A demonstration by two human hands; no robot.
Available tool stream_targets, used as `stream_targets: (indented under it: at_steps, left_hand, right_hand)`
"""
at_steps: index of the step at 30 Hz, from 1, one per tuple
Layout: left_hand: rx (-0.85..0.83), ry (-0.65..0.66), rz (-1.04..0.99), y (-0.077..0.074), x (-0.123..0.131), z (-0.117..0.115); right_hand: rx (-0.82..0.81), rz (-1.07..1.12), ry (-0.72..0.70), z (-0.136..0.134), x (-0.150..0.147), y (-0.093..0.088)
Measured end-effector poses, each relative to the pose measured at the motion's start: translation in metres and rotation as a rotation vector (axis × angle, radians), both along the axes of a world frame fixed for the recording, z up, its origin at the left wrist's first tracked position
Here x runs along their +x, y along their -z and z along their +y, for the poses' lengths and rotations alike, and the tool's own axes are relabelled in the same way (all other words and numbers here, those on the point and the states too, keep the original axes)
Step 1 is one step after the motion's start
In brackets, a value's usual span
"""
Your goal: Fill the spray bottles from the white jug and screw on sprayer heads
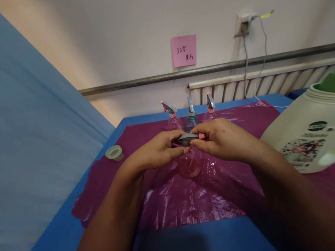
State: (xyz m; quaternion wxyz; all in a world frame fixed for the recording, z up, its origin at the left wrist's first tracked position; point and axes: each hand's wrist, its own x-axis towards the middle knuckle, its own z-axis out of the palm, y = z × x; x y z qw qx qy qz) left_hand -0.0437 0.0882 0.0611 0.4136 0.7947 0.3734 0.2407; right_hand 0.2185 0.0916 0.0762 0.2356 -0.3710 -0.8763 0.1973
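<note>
A clear pink spray bottle [189, 167] stands on the purple plastic sheet [173, 206], between my hands. Its grey trigger head [187, 139] with a pink nozzle sits at the bottle's neck; whether it is fully seated I cannot tell. My left hand [159, 148] is closed around the head's left end, thumb at the neck. With thumb and fingers, my right hand [222, 138] pinches the head near its nozzle. Just behind are a pink-collared spray bottle [172, 118], a blue spray bottle [191, 120] and another pink-collared spray bottle [210, 113], partly hidden by my hands.
To the right stands a large cream jug [298, 131] with something green in its mouth. A pale green cap [114, 152] lies at the left of the sheet. Behind the blue table [191, 243] are a radiator [228, 84], cables and a wall socket [243, 25].
</note>
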Motion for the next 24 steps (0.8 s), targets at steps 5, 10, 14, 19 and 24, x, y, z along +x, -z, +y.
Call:
stream_targets:
  at_steps: [5,10,14,19,24]
  left_hand:
    - [0.085,0.019,0.079,-0.0028,-0.0022,-0.0009]
    - [0.076,0.029,0.064,-0.0032,-0.0021,-0.0013]
    - [0.054,-0.087,0.09,-0.0013,0.0009,-0.0008]
    - [0.08,-0.121,0.117,0.0016,0.0034,-0.0001]
    - [0.136,-0.016,0.139,-0.0015,-0.0003,-0.0036]
  right_hand:
    - [-0.015,0.015,0.01,0.0002,-0.0001,0.0029]
    - [-0.01,0.013,0.0,-0.0003,-0.0001,0.0031]
    - [-0.012,0.002,0.009,-0.0006,0.0004,0.0016]
    - [-0.016,-0.002,0.002,-0.0003,0.0012,0.0009]
    - [-0.019,0.0,-0.01,0.0001,0.0004,0.002]
